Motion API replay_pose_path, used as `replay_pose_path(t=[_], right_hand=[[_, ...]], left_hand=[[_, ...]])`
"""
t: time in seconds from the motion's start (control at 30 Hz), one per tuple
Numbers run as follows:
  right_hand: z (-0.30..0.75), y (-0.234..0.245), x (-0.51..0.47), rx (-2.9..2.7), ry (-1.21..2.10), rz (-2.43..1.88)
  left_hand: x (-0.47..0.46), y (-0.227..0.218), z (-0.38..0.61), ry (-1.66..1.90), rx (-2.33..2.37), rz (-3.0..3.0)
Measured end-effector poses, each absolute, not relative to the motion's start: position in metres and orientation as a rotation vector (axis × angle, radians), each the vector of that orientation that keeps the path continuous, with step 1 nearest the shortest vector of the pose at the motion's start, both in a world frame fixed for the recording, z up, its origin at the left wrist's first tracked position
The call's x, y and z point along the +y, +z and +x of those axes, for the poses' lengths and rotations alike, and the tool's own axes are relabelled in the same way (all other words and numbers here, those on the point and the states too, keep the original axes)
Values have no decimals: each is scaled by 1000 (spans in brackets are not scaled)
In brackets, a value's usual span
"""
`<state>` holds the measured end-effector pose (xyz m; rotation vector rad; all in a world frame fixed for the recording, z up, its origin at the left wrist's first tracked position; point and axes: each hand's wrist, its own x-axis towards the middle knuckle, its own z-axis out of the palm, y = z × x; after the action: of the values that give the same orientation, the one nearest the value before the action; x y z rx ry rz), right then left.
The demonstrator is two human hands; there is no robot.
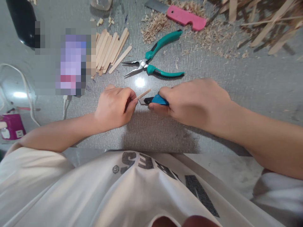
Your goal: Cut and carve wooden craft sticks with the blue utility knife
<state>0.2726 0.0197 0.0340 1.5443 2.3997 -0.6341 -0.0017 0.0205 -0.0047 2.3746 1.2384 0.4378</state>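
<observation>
My left hand (117,104) pinches a thin wooden craft stick (144,93) between thumb and finger, its free end pointing up and to the right. My right hand (194,101) is closed around a blue and black utility knife (159,99). The knife's short blade lies right by the stick, close to my left fingertips; whether it touches the wood I cannot tell. Just beyond both hands, a pair of needle-nose pliers (142,63) with green handles rests on the table with its jaws apart.
Several craft sticks (110,47) lie fanned at the back left, beside a blurred-out phone (72,63) on a white cable (64,107). A pink-handled folding saw (186,18) sits among wood shavings (213,39). More wooden strips (272,23) are heaped at the far right. A purple box (14,126) stands left.
</observation>
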Motion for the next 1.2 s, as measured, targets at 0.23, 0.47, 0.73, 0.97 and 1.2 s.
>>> replay_pose_path(t=[0.23, 0.47, 0.73, 0.97, 1.2], right_hand=[[259, 53, 23, 2180, -629, 1538], [255, 54, 18, 2164, -555, 1528], [254, 44, 11, 2201, -528, 1565], [252, 41, 4, 2231, -497, 1593], [243, 55, 4, 2145, -524, 1554]], left_hand=[[16, -7, -4, 471, 1216, 2571], [16, -3, -4, 373, 1204, 2672], [13, -3, -4, 408, 1216, 2724], [12, -2, -3, 386, 1274, 2600], [10, -1, -1, 394, 1315, 2533]])
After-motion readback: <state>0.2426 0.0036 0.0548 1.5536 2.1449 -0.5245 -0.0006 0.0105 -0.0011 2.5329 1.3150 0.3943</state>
